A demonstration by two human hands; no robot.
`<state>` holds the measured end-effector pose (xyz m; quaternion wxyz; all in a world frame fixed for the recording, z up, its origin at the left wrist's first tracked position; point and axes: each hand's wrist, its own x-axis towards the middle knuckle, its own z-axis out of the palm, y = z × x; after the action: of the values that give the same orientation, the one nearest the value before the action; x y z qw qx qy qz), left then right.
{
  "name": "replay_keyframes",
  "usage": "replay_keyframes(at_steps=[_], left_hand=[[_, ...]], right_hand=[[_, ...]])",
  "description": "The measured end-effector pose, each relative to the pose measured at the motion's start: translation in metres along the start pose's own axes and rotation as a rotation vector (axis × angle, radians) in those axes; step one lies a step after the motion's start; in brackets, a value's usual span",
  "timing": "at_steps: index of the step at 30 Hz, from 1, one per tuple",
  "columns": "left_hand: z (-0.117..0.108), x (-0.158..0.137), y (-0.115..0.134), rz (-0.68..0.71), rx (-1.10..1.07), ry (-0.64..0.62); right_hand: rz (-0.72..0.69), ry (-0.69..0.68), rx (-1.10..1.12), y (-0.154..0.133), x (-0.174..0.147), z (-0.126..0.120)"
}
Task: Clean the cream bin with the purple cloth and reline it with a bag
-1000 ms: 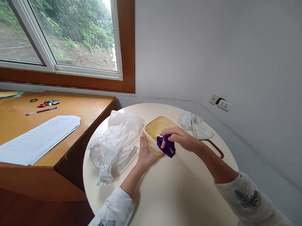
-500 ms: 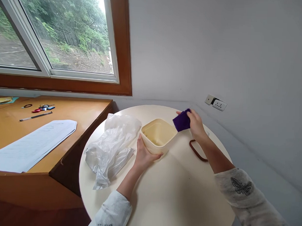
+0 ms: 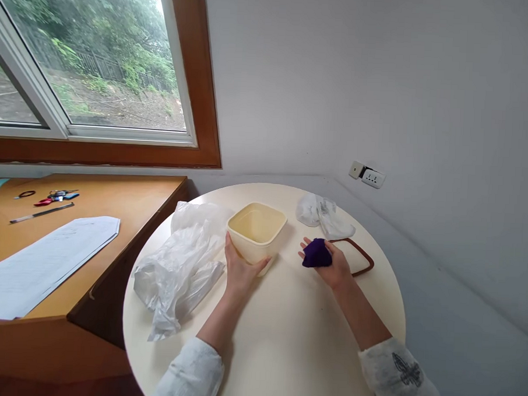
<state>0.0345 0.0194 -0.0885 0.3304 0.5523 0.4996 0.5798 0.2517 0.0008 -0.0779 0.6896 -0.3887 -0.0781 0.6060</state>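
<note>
My left hand [image 3: 242, 268] grips the near left side of a square, cream-coloured plastic container [image 3: 261, 253], thumb along its front. The container has no lid on and stands nearly upright over the round table. To its right, my right hand [image 3: 336, 270] is turned palm up and holds a folded dark purple cloth [image 3: 317, 254] between thumb and fingers. Just behind that wrist lies a brown rounded-square ring [image 3: 366, 253] resembling a lid frame or seal; my hand covers part of it.
A crumpled clear plastic bag [image 3: 177, 270] lies left on the white round table [image 3: 283, 350], a smaller one [image 3: 328, 215] at the back right. The wooden desk [image 3: 145, 201] on the left bears papers [image 3: 55, 265], a pen [image 3: 41, 213] and keys [image 3: 58, 196]. A wall socket [image 3: 373, 178] is behind.
My right hand has drawn back from the container's far right side and turned palm up with the cloth. The small plastic bag and more of the brown ring now show. The container is still held.
</note>
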Motion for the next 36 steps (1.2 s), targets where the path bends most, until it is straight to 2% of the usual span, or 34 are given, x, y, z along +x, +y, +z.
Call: replay_keyframes(at_steps=[5, 10, 14, 17, 20, 23, 24, 26, 28, 30, 32, 36], left_hand=[[0.013, 0.005, -0.014, 0.086, 0.127, 0.020], [0.038, 0.014, -0.018, 0.162, 0.187, 0.048], [0.057, 0.023, -0.019, 0.170, 0.184, 0.026], [0.059, 0.025, -0.017, 0.142, 0.138, 0.053], [0.055, 0.016, -0.010, -0.042, -0.127, 0.042], [0.054, -0.005, -0.001, -0.250, -0.359, -0.109], [0.055, -0.012, 0.002, -0.298, -0.400, -0.172], [0.058, -0.023, 0.008, -0.456, -0.555, -0.297], [0.058, -0.029, 0.012, -0.704, -0.773, -0.369], [0.055, -0.028, 0.015, -0.923, -0.924, -0.367], [0.049, -0.024, 0.016, -1.011, -0.978, -0.337], [0.037, -0.014, 0.016, -1.023, -1.088, -0.308]], right_hand=[[0.069, -0.026, 0.086, 0.012, 0.012, -0.014], [0.093, -0.064, 0.050, 0.013, 0.015, -0.021], [0.017, -0.068, -0.063, 0.017, 0.017, -0.024], [-0.076, -0.065, -0.165, 0.018, 0.018, -0.024], [-0.258, 0.019, -0.276, 0.017, 0.014, -0.020], [-0.594, 0.065, -0.571, 0.022, 0.003, -0.013], [-0.683, 0.022, -0.715, 0.027, -0.002, -0.011], [-0.741, -0.192, -1.035, 0.038, -0.014, -0.006], [-0.679, -0.497, -1.337, 0.050, -0.027, -0.002], [-0.624, -0.711, -1.553, 0.057, -0.036, 0.001], [-0.667, -0.756, -1.663, 0.060, -0.042, 0.003], [-0.898, -0.685, -1.661, 0.057, -0.044, 0.006]])
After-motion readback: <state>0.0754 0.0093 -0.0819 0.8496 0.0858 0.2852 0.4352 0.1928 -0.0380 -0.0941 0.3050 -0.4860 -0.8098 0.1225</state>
